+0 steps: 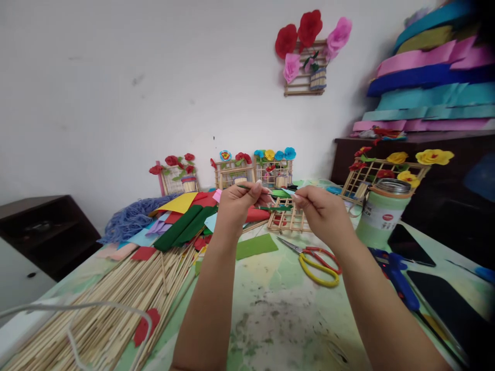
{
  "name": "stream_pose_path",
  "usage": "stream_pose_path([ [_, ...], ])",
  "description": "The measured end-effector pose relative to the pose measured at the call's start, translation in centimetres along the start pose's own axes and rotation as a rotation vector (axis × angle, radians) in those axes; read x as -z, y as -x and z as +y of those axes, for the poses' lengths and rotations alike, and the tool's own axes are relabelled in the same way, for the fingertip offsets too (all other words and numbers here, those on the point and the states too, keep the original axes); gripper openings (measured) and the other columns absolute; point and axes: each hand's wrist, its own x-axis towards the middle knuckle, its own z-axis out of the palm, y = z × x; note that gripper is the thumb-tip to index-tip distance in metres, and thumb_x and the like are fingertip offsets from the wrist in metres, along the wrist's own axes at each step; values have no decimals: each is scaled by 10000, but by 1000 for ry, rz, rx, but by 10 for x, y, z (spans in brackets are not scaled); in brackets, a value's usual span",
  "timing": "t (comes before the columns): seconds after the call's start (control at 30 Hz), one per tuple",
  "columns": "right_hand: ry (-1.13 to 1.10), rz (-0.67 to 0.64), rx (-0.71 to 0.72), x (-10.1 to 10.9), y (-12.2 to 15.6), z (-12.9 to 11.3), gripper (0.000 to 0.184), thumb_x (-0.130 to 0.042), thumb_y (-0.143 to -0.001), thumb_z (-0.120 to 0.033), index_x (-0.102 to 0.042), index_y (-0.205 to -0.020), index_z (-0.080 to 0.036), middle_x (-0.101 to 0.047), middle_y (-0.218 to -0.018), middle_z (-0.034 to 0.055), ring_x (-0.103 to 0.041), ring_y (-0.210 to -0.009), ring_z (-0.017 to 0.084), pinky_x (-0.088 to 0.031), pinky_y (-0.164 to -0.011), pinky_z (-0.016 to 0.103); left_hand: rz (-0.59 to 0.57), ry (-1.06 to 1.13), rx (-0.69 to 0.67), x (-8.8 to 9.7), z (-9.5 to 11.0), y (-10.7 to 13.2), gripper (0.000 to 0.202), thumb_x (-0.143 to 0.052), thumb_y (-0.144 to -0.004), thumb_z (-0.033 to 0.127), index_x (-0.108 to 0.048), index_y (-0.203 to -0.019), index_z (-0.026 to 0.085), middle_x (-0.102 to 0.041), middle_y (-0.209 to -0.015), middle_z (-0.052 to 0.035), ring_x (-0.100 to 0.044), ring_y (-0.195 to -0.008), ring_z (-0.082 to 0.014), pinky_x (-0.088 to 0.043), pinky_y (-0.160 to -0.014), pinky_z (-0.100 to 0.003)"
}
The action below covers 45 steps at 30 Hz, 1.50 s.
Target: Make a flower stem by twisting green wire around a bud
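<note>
My left hand (236, 205) is raised above the table with its fingers pinched on a thin green-wrapped stick (277, 207). My right hand (322, 207) is closed in a pinch on the same stick's other end, close to the left hand. Both hands hover over a small wooden stick lattice (288, 220) and a green paper piece (256, 246). Yellow-and-red handled scissors (315, 260) lie just below my right wrist.
A big pile of bamboo sticks (116, 304) fills the left. Coloured paper sheets (181, 219) and blue yarn (129, 219) lie behind it. Flower-decked lattices (247, 172) line the wall. A green jar (381, 214), blue glue gun (398, 275) and phones (412, 246) sit right.
</note>
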Motion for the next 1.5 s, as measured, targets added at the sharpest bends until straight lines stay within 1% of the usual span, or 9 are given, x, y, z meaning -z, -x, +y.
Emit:
stream_pose_path([
  [0.2, -12, -126, -127, -2, -1, -3, 298, -408, -931, -337, -547, -708, -197, -589, -627, 17, -523, -591, 152, -333, -550, 260, 28, -27, 5, 1, -2, -2, 321, -766, -644, 460, -679, -650, 151, -681, -606, -30, -617, -543, -105, -483, -549, -214],
  [0.33, -69, -177, -178, -1, -3, -2, 149, -544, -865, -325, -618, -831, -200, -601, -640, 1, -511, -573, 138, -337, -531, 245, 102, -20, 26, 9, 1, -6, 366, -794, -590, 480, -671, -634, 138, -665, -570, -26, -590, -507, -90, -457, -522, -197],
  [0.4, -69, -167, -188, 0, -3, 1, 129, -604, -825, -310, -636, -886, -202, -601, -643, -8, -490, -554, 128, -331, -514, 238, 160, 4, 18, 15, 3, -8, 379, -809, -564, 478, -670, -632, 132, -662, -563, -26, -581, -502, -83, -448, -515, -186],
  [0.6, -63, -46, -125, 0, -2, 1, 164, -579, -841, -272, -628, -710, -185, -608, -602, 0, -500, -547, 120, -345, -528, 239, 235, 48, 36, 23, 6, -12, 386, -828, -542, 453, -655, -632, 120, -631, -548, -7, -565, -500, -68, -443, -511, -171],
  [0.77, -59, 3, -92, -1, -1, -1, 138, -577, -838, -249, -631, -728, -186, -625, -623, 3, -535, -574, 127, -358, -547, 236, 188, 14, 42, 14, 1, -10, 392, -821, -552, 467, -675, -691, 130, -631, -575, 9, -558, -515, -51, -441, -516, -153],
  [1.0, -33, -174, -147, 5, -2, 4, 319, -443, -911, -294, -549, -628, -191, -560, -568, -7, -488, -534, 121, -328, -530, 243, 138, 39, 85, 10, -1, -11, 414, -861, -463, 454, -652, -609, 128, -642, -551, 0, -562, -488, -55, -461, -512, -155],
  [1.1, -120, -168, -198, 4, -2, 4, 162, -526, -867, -325, -623, -831, -200, -548, -594, -18, -461, -528, 121, -333, -517, 241, 169, 49, 70, 13, -1, -12, 409, -866, -455, 445, -650, -602, 130, -644, -551, 0, -561, -480, -54, -453, -495, -149],
  [1.17, -184, -119, -221, 2, -1, 4, 190, -607, -811, -320, -613, -962, -205, -537, -617, -26, -452, -538, 118, -349, -517, 235, 185, 51, 60, 15, 0, -12, 403, -869, -451, 439, -652, -595, 130, -638, -542, 2, -558, -477, -53, -449, -489, -146],
  [1.5, -129, -99, -182, 8, -1, 16, 89, -591, -821, -267, -635, -797, -192, -614, -681, 15, -517, -612, 136, -381, -551, 254, 234, 57, 27, 19, 1, -13, 390, -861, -481, 419, -639, -616, 128, -634, -542, 4, -560, -476, -57, -453, -499, -158],
])
